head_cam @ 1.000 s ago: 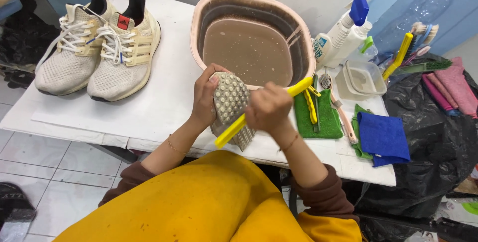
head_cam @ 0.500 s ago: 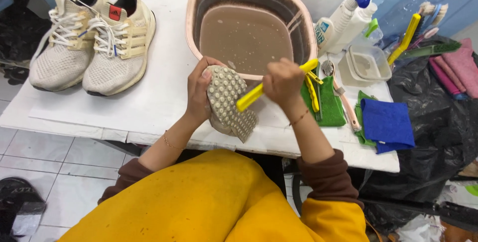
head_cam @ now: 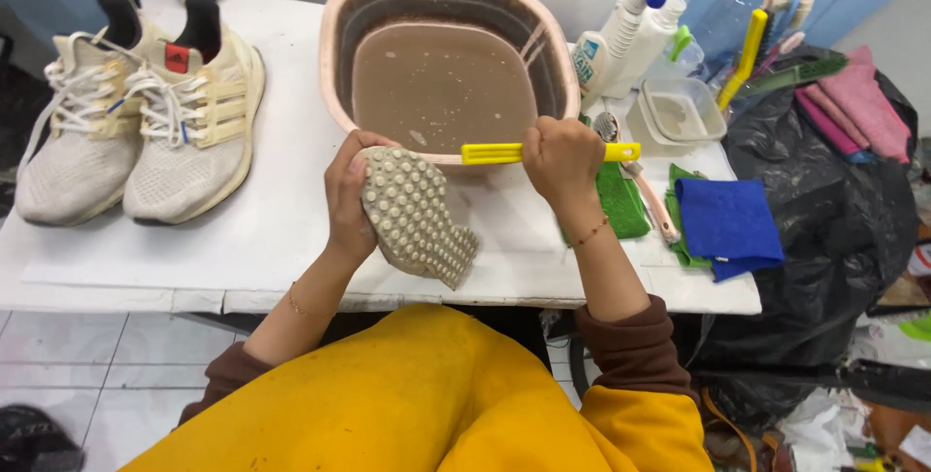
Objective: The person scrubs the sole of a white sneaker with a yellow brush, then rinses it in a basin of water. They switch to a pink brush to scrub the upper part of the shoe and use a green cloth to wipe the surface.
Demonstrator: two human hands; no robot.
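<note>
Here, my left hand [head_cam: 347,195] grips a studded insole [head_cam: 417,215], long axis slanting down-right; my right hand [head_cam: 561,157] fist-clasps a yellow brush [head_cam: 504,153] level just above, bristles probably hidden.

Beige studded insole [head_cam: 417,215] sits tilted in the left hand [head_cam: 346,191], bumps up; yellow brush [head_cam: 504,153] lies level in the right fist [head_cam: 562,157].
</note>
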